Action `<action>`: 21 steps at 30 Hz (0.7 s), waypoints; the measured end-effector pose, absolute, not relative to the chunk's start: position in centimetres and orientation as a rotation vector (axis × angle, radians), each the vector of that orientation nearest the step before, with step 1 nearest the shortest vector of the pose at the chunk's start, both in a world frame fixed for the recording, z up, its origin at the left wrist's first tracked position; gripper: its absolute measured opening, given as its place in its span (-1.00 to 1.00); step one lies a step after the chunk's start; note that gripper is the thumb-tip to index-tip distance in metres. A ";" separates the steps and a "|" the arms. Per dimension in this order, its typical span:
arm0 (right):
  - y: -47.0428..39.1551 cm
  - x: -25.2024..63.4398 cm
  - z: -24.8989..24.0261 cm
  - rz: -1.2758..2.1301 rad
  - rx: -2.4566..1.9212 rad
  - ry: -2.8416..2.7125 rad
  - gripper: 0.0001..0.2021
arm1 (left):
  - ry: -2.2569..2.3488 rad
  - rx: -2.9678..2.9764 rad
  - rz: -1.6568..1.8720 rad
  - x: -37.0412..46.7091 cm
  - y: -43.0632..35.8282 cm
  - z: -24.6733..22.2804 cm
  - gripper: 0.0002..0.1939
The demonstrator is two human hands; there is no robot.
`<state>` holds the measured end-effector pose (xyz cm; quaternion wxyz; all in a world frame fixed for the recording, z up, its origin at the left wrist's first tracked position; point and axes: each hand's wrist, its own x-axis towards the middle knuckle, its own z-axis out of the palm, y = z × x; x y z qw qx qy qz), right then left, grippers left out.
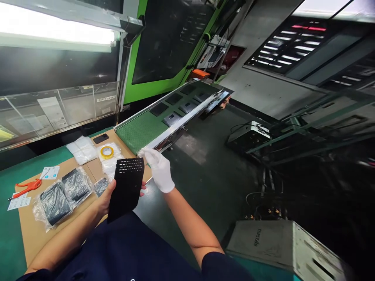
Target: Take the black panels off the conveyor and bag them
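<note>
My bare left hand (106, 199) grips a black plastic panel (126, 191) by its sides, thumb on the left edge and fingertips showing past the right. Rows of slots run across the panel's upper end. My right hand (159, 170), in a white glove, is at the panel's top right corner with its fingers bent together. Whatever those fingertips pinch, if anything, is hidden. Beyond the hands, several dark panels (172, 118) lie in two rows on a green conveyor belt (137, 132).
Bagged black panels (55, 203) lie on a cardboard sheet (32, 238) at left. Around them are an orange air gun (31, 186), clear plastic bags (82, 150), a yellow tape roll (107, 152) and a phone (100, 138). A metal cabinet (260, 242) stands at lower right.
</note>
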<state>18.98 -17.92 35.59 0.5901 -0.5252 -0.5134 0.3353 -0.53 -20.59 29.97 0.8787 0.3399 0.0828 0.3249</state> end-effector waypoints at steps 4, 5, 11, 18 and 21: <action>-18.6 19.2 34.6 0.966 -1.152 -1.194 -0.50 | 0.092 0.642 0.738 -0.5 -20.3 30.2 -0.05; -18.8 19.1 34.6 0.975 -1.154 -1.186 -0.49 | 0.084 0.614 0.735 -0.5 -20.1 30.2 -0.03; -19.5 17.8 35.9 0.890 -1.222 -1.060 -0.57 | 0.023 0.501 0.550 -0.4 -19.3 29.6 0.14; -21.0 15.5 38.0 1.045 -1.258 -0.953 -0.47 | 0.092 0.445 0.594 0.2 -19.6 30.7 0.23; -21.8 14.8 38.3 1.135 -1.330 -0.838 -0.46 | 0.081 0.446 0.614 0.4 -20.0 31.4 0.24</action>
